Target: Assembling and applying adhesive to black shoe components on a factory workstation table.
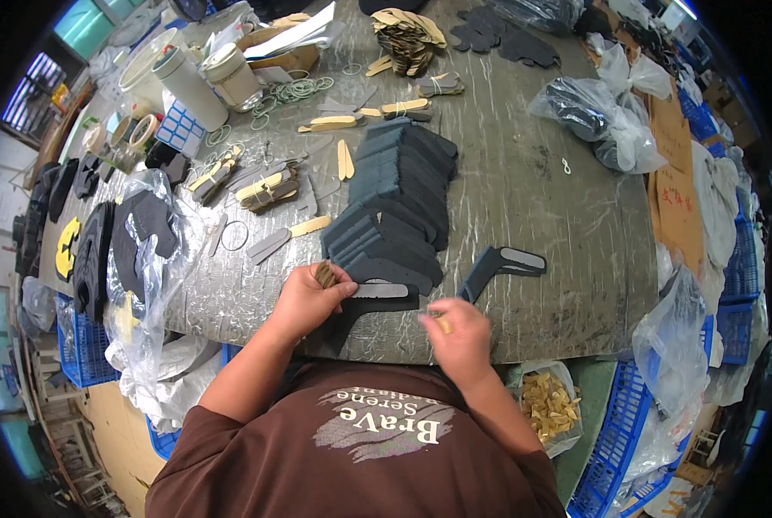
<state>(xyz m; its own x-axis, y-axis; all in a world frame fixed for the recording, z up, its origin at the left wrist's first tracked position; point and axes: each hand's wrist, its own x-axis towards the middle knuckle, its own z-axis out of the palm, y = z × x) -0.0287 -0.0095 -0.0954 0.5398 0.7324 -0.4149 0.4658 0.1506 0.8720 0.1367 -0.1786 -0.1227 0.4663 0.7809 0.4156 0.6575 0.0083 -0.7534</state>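
Note:
My left hand (310, 298) is closed round a small stack of brown strips (325, 275). Its thumb rests at the end of a grey strip (382, 291) lying on a dark, curved fabric piece (395, 304) near the table's front edge. My right hand (462, 339), slightly blurred, is closed in a pinch on a small yellowish scrap (444, 325), apart from the fabric piece. To its upper right lies another dark angled piece (483, 274) bearing a grey strip (522, 258). Beyond my left hand, a long overlapping row of dark fabric pieces (403, 186) stretches away across the table (533, 190).
Tied strip bundles (268, 190), a white tumbler (187, 86) and rubber bands (295, 91) lie left. A large strip bundle (408, 39) and dark gloves (505, 39) sit at the back. Plastic bags (597, 116) lie right. A bag of yellowish scraps (548, 410) is below the table edge.

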